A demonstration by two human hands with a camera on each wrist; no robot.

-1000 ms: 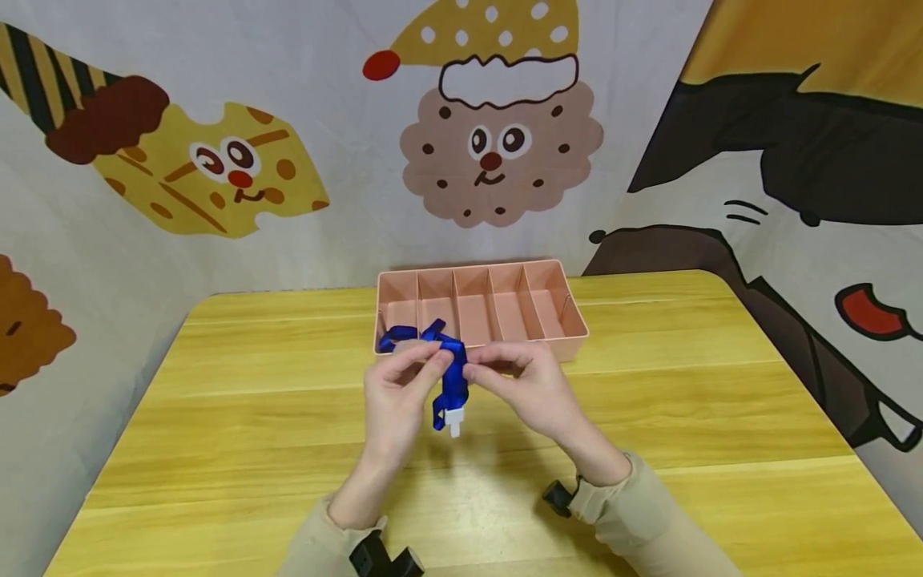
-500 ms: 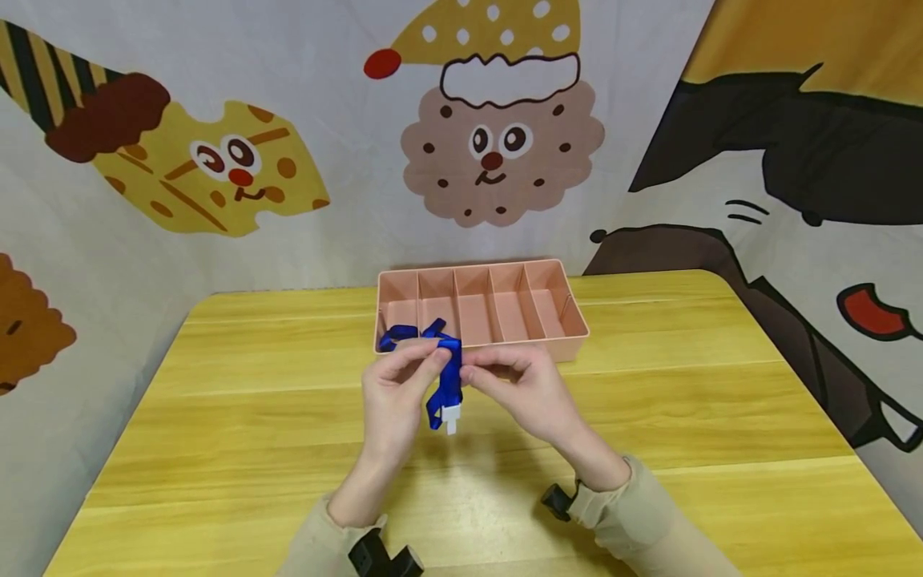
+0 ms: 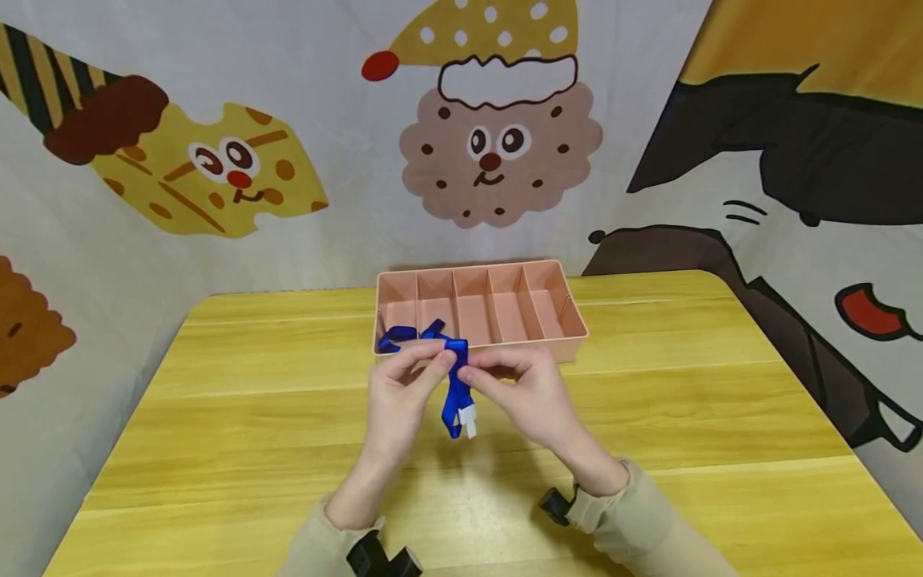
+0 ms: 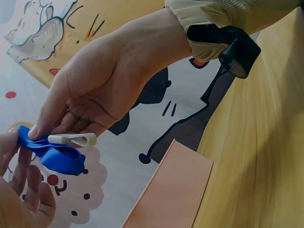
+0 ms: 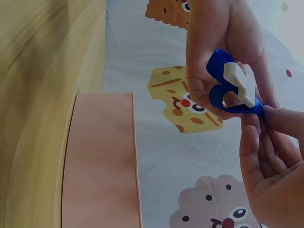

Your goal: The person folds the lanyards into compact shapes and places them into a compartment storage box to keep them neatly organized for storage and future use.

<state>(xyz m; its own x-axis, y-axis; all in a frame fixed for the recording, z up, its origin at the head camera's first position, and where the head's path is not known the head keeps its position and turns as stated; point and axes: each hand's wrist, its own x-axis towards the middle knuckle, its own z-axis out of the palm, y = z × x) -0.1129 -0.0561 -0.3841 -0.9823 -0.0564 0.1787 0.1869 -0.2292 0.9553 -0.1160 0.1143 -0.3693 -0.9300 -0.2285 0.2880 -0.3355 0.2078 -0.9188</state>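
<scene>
A blue ribbon lanyard (image 3: 457,389) hangs between both hands over the near side of the pink box. My left hand (image 3: 395,401) pinches its upper fold between thumb and forefinger. Right beside it, my right hand (image 3: 534,397) pinches the same band, thumb towards me. Below the fingers dangles a white plastic clip (image 3: 468,420), with a small blue loop beside it. Loose blue ribbon trails beyond the left hand, overlapping the box's two left compartments in the head view. The right wrist view shows the white clip (image 5: 240,83) against blue loops, with fingertips gathered at the band.
The pink divided box (image 3: 573,346) stands at the back of the wooden table (image 3: 238,417), close to the cartoon-printed cloth (image 3: 346,248). Several compartments run side by side across it. A black camera (image 3: 557,505) sits at the right cuff, another (image 3: 382,557) at the left.
The hanging end with the clip swung slightly left, then to the right. Both hands keep pinching the lanyard and have shifted only a little; the box has not moved.
</scene>
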